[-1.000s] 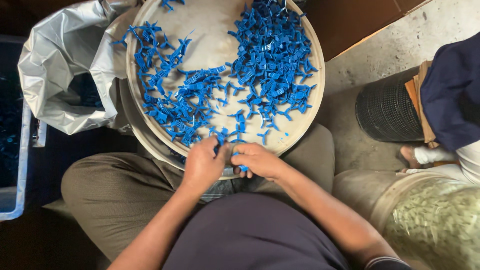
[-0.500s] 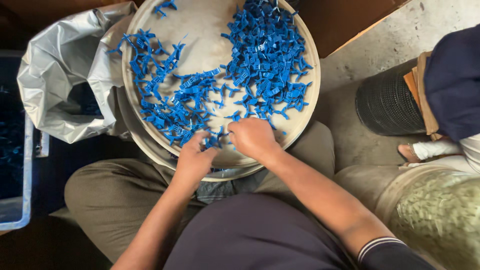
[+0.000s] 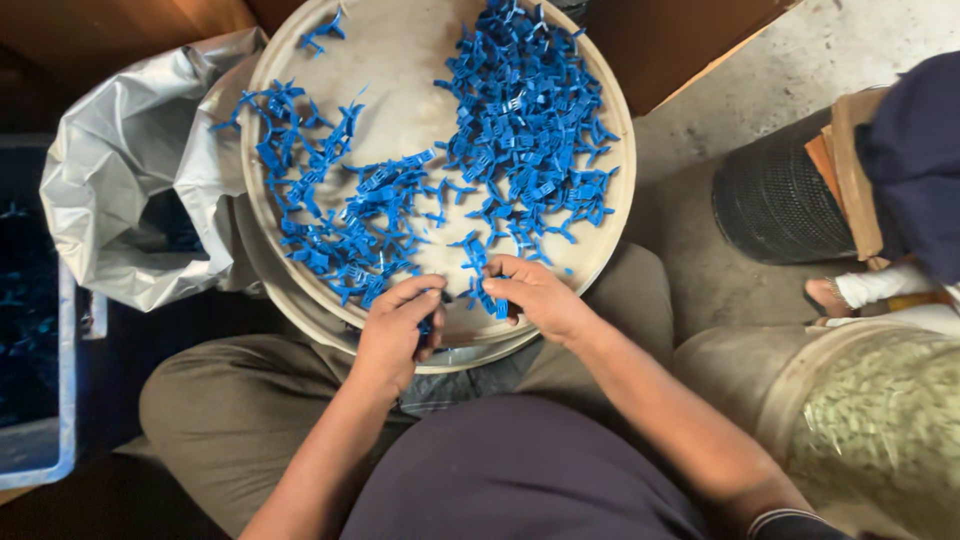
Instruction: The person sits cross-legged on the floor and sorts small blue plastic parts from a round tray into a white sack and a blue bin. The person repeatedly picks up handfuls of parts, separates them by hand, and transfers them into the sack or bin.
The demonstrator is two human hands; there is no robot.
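**Sorting tray: large stock of blue parts unhandled, one piece in each hand**

The round, shallow beige tray (image 3: 300,60) rests on the seated person's lap. Small blue plastic clip-like pieces (image 3: 520,120) cover much of it: a dense heap toward the far right rim, a looser band (image 3: 330,220) along the left rim, and bare tray between them and at the far edge.

The left hand (image 3: 395,335) sits at the near rim, its fingers pressed together on a small blue piece (image 3: 427,322). The right hand (image 3: 535,295), just beside it, pinches another blue piece (image 3: 499,305) between thumb and fingers.

Judgement: most pieces lie untouched; work is far from complete. How many are finished cannot be told.

Nearby: a crumpled silver plastic bag (image 3: 120,190) at the tray's left, a grey bin (image 3: 45,440) beyond it, and a round container of pale green pieces (image 3: 880,420) on the right.
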